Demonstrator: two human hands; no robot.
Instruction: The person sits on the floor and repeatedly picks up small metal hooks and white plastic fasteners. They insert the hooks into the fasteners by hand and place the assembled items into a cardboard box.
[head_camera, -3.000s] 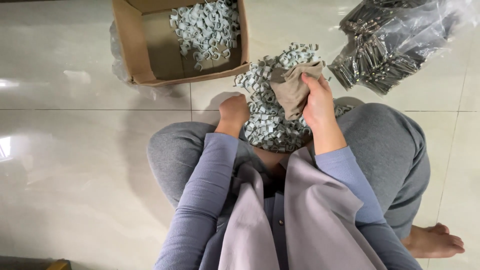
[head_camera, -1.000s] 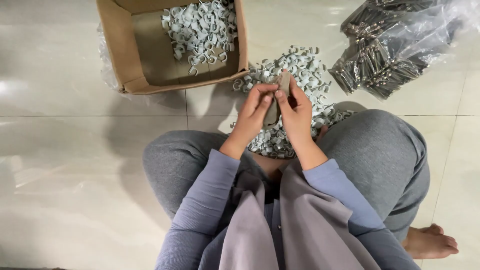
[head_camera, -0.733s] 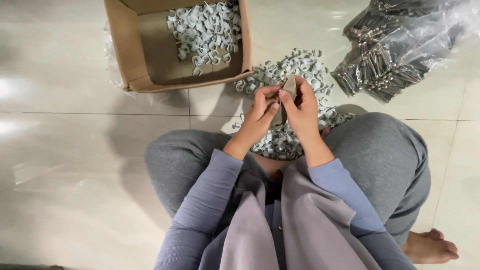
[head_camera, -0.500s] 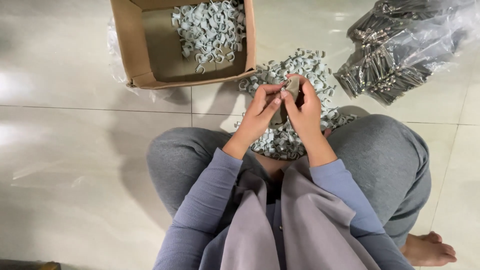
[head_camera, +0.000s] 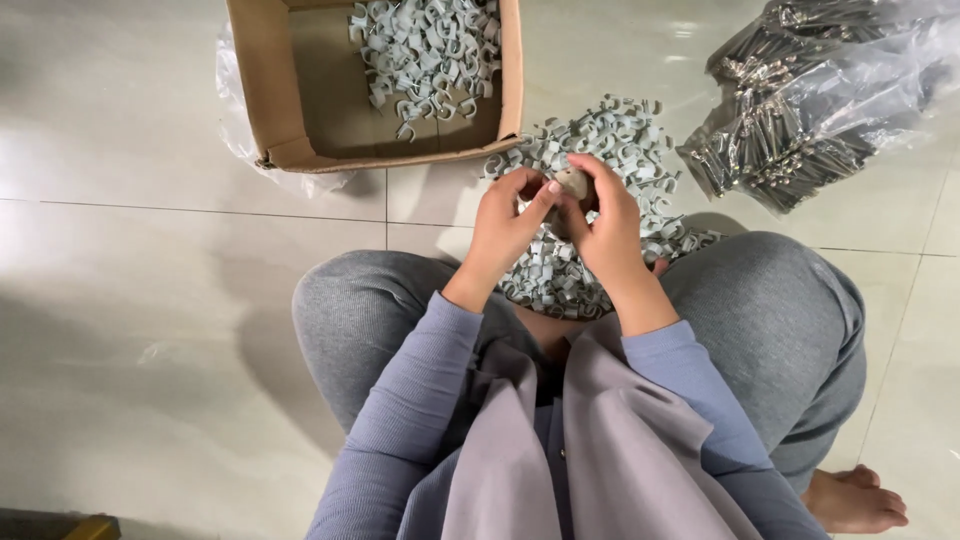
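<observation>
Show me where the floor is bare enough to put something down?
The widest bare floor lies left of the cardboard box and the person's knee. A smaller strip runs between the box and the plastic bag of metal pieces. It is crowded in front of the hands, where the pile of grey clips spreads between the knees.

One cardboard box; one clear bag of metal pins; two heaps of grey clips, uncountable
</observation>
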